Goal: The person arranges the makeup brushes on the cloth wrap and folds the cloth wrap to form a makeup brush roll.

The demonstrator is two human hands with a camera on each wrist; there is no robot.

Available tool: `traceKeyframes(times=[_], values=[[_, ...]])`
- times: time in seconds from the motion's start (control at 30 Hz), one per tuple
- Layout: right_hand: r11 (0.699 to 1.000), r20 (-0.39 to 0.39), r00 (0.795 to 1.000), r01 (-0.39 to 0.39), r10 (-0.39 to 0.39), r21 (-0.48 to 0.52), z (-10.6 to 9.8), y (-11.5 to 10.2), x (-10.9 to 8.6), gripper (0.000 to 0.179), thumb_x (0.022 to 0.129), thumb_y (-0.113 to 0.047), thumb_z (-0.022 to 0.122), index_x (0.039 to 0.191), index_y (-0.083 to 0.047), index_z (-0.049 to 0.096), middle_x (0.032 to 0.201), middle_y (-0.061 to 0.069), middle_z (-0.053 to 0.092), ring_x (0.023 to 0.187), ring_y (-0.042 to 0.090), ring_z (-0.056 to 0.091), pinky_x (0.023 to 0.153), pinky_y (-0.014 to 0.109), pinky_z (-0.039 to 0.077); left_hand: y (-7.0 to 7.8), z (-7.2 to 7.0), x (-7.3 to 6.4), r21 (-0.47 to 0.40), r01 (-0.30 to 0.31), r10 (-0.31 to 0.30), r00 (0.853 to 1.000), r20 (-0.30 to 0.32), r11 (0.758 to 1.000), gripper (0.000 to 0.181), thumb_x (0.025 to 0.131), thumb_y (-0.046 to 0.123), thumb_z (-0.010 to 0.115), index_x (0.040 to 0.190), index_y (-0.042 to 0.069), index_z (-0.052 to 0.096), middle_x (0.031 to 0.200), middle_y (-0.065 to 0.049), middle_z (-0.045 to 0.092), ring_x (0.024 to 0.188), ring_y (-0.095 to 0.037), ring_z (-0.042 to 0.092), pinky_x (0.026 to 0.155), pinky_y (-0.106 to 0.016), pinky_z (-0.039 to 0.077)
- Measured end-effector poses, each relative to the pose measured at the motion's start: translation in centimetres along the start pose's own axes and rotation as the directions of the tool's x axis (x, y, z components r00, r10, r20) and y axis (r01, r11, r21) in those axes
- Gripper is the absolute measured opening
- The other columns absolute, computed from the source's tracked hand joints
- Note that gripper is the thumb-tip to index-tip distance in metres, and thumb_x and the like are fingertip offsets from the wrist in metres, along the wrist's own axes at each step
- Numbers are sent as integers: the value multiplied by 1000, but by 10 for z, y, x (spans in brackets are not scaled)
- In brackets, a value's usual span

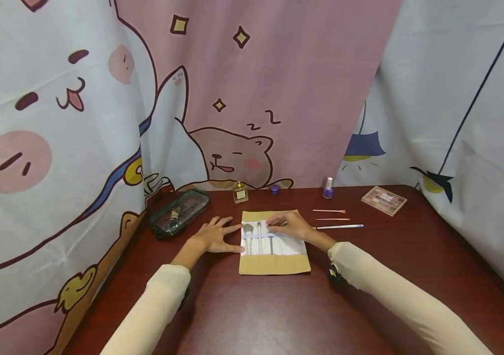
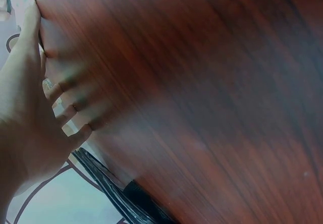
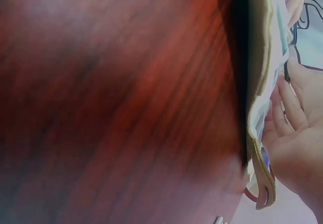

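Note:
A tan cloth brush roll [image 1: 274, 265] with a white lining lies unfolded on the table. Two makeup brushes stand in its slots: a fluffy one [image 1: 248, 231] on the left and a slim one [image 1: 259, 236] beside it. My right hand [image 1: 294, 225] pinches the upper end of a third makeup brush [image 1: 271, 244], whose greenish handle lies under the roll's band; its head is hidden by my fingers. My left hand [image 1: 212, 235] has its fingers spread on the table, with thumb and forefinger touching the roll's left edge. In the right wrist view, the roll [image 3: 265, 42] shows edge-on.
Right of the roll lie three loose brushes [image 1: 340, 227]. Behind them are a purple nail polish bottle [image 1: 328, 191] and an eyeshadow palette [image 1: 384, 200]. A perfume bottle [image 1: 240, 194] and a small purple jar [image 1: 274, 189] stand at the back. Far left rests a black see-through pouch [image 1: 190, 206].

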State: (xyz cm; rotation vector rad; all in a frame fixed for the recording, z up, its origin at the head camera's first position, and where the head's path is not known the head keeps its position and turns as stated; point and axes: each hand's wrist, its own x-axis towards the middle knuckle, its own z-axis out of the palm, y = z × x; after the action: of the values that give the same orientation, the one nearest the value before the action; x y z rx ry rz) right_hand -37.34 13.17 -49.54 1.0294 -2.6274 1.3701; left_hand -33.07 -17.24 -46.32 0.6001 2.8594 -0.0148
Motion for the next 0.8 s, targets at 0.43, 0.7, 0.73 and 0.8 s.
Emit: traceKeyframes(times=[0.43,0.7,0.73,0.8], values=[[999,-2,1000,29,-29,-44,3,-4,-7,21,93,-7,77,112,2,77,106,11,79,99,20,73,85,31,58,0,1,-1,-3,4,-4,1000,1,1000,93,83,90,50,163,47,28,172,-1,20,155,-34,19,116,-60,30],[992,4,1000,28,-28,-126,3,-5,-11,27,91,-10,81,115,0,76,108,14,77,95,27,74,86,39,59,0,0,-1,5,-2,2,1000,-8,1000,93,83,90,50,162,47,29,172,-1,21,155,-34,20,116,-59,31],[991,6,1000,31,-30,-128,3,-5,-11,27,91,-11,81,115,0,75,108,14,77,96,27,74,86,39,58,1,0,-1,3,-2,2,1000,-7,1000,93,83,90,50,162,47,29,172,-1,21,155,-34,20,116,-60,31],[992,13,999,34,-32,-118,2,-6,-13,27,91,-11,81,115,1,75,108,14,77,96,28,73,86,41,58,1,0,-1,-2,-4,4,1000,-4,1000,93,83,89,51,163,46,29,172,-2,21,155,-35,20,116,-60,30]])
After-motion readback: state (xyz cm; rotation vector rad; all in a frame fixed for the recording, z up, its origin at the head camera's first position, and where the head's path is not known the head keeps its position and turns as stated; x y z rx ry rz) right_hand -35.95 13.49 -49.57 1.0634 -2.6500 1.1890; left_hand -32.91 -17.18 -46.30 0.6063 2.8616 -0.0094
